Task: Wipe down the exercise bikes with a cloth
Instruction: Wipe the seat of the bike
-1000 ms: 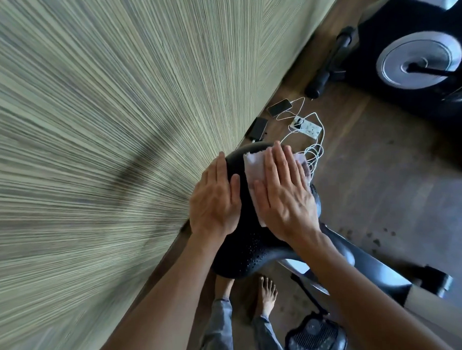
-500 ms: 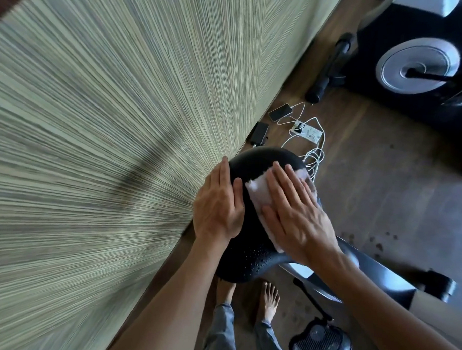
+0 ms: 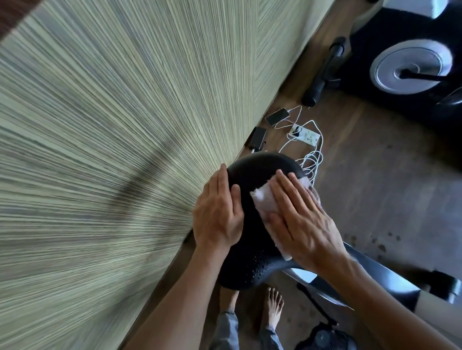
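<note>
A black exercise bike saddle (image 3: 253,171) fills the lower middle, with water droplets on its near end. My left hand (image 3: 217,213) lies flat on the saddle's left side, fingers straight. A white cloth (image 3: 262,200) is spread on the saddle's right side, and my right hand (image 3: 302,219) presses it down with straight fingers. The bike's dark frame (image 3: 380,277) runs off to the lower right, and a pedal (image 3: 324,340) shows below it.
A striped greenish wall (image 3: 105,140) stands close on the left. On the wooden floor (image 3: 369,183) lie a phone (image 3: 277,116), a dark power brick (image 3: 258,138), a white power strip (image 3: 306,137) and coiled white cables (image 3: 312,160). A second bike's flywheel (image 3: 410,66) is at the upper right. My bare feet (image 3: 274,308) are below the saddle.
My right hand has slid the cloth back along the saddle toward me and to the right, uncovering the saddle's far end. My left hand has stayed on the left side.
</note>
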Tool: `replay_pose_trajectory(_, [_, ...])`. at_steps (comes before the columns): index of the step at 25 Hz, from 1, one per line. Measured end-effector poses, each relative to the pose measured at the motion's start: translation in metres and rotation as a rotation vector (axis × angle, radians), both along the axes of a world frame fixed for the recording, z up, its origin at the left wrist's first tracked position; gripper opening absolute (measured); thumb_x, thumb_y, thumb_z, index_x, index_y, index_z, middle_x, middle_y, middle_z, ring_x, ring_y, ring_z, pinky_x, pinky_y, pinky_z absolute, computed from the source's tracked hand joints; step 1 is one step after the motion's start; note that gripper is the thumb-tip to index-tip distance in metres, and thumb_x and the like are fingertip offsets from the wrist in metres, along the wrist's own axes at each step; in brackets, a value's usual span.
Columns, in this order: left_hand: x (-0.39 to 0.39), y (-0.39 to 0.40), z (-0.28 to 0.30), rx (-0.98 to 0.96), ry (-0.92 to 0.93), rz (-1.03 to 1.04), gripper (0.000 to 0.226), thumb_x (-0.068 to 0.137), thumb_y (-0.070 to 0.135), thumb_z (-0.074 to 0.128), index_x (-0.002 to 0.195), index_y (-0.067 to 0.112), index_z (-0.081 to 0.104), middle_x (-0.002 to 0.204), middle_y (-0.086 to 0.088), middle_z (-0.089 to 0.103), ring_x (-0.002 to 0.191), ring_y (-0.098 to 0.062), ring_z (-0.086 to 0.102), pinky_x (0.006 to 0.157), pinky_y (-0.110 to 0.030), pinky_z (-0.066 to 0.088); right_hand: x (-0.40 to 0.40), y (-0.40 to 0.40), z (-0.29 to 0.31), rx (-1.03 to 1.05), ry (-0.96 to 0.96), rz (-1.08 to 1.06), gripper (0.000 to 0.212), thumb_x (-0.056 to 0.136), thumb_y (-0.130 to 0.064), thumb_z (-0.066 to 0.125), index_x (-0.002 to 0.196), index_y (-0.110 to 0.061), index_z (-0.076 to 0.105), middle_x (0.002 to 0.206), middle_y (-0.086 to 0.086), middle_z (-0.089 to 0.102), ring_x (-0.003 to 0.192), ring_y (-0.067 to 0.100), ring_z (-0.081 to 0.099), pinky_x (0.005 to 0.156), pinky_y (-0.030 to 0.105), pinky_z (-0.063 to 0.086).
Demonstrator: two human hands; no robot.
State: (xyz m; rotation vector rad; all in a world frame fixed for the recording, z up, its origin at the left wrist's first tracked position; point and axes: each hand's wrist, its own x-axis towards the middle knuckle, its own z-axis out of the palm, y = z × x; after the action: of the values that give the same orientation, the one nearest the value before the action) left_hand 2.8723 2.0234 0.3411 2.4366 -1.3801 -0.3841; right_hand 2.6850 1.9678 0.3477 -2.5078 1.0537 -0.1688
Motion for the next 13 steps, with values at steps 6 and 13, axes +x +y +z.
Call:
replay_pose_trajectory(6, [-0.001,-0.001,-0.005,0.028,-0.004,0.029,0.058,0.107,0.04,0.021,0.157,0.013,0.032,0.157,-0.003,0.044,0.141,-0.016,0.044,0.114,-0.036,0.041,0.067,-0.041,-0.002,0.029,0.001,-0.307,0.063,0.103,-0.045,0.025,0.156,-0.012,0.033,0.165,0.006,0.029,0.156,0.022,0.013,0.127,0.039,0.006])
replay_pose_trajectory(13, [-0.001,-0.002,-0.002,0.014,0.012,0.013,0.059,0.107,0.041,0.022,0.158,0.014,0.031,0.157,-0.003,0.043,0.142,-0.016,0.043,0.114,-0.035,0.04,0.015,-0.032,-0.006,0.023,-0.082,-0.083,0.061,0.104,-0.044,0.031,0.157,-0.015,0.034,0.166,-0.001,0.027,0.156,0.016,0.012,0.126,0.043,0.015])
